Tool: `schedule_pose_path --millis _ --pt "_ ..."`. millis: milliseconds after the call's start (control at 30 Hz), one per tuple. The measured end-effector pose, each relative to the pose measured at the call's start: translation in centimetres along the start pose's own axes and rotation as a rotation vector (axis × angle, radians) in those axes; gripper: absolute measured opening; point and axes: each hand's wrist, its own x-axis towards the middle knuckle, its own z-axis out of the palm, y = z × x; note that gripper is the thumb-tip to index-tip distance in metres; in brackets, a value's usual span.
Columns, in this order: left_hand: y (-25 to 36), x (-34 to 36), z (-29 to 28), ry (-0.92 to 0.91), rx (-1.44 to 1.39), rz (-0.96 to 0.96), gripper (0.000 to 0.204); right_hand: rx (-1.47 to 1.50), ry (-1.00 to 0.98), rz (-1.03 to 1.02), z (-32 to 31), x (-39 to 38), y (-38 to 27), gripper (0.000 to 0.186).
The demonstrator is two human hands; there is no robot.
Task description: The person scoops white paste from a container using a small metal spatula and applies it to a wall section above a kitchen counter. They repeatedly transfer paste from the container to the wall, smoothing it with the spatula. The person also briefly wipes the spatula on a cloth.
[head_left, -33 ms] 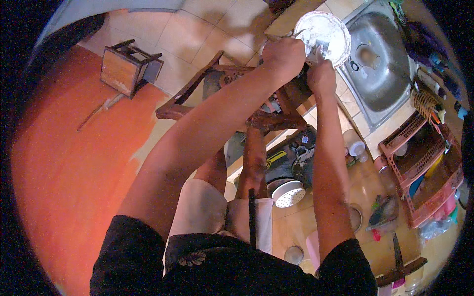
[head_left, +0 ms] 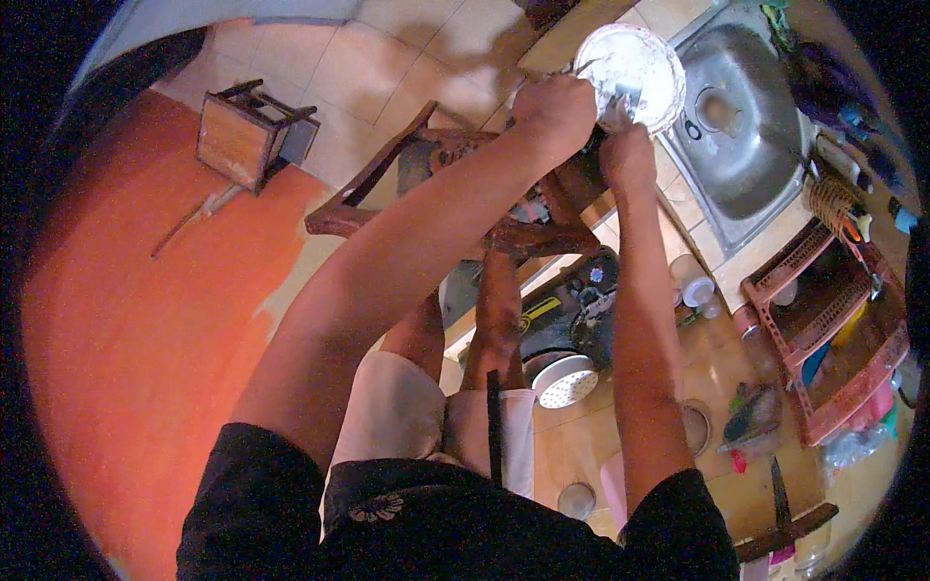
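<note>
A round white tub (head_left: pixel 647 60), its inside smeared with white paste, is at the upper right beside the sink. My left hand (head_left: pixel 555 111) is closed at the tub's near left edge; its fingertips are mostly hidden. My right hand (head_left: pixel 630 155) is closed round the handle of a small scraper (head_left: pixel 623 95), whose greyish flat end rests in the white paste. Below my left forearm stands a reddish-brown wooden frame (head_left: pixel 339 215), like part of a chair, partly covered by that arm.
A steel sink (head_left: pixel 741 169) is set in the tiled counter at the right. Nearer stands a reddish plastic rack (head_left: pixel 823 329). A gas stove (head_left: pixel 562 310) and a white perforated strainer (head_left: pixel 565 382) are below the frame. A small wooden stool (head_left: pixel 232 145) lies tipped at the left on the orange-red floor.
The tub has shifted very slightly left, and both hands have moved a little with it. Both grips look the same.
</note>
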Motion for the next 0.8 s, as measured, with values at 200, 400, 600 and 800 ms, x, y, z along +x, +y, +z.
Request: schedule_pose_path --millis 200,400,600,800 --pt "-0.3 0.0 0.0 0.028 -0.022 -0.053 0.023 0.249 0.166 -0.211 -1.3 0.6 2.1 0.042" --pt "-0.6 0.4 0.2 0.017 -0.016 -0.013 0.023 0.059 0.293 -0.157 -1.2 4.7 1.9 0.041" --pt "-1.1 -2.5 -0.7 0.120 -0.046 0.013 0.018 0.576 0.090 -0.092 0.4 5.5 5.3 0.035" --pt "-0.8 -3.4 0.1 0.268 -0.125 0.163 0.017 1.467 -0.276 0.385 -4.2 1.6 3.1 0.022"
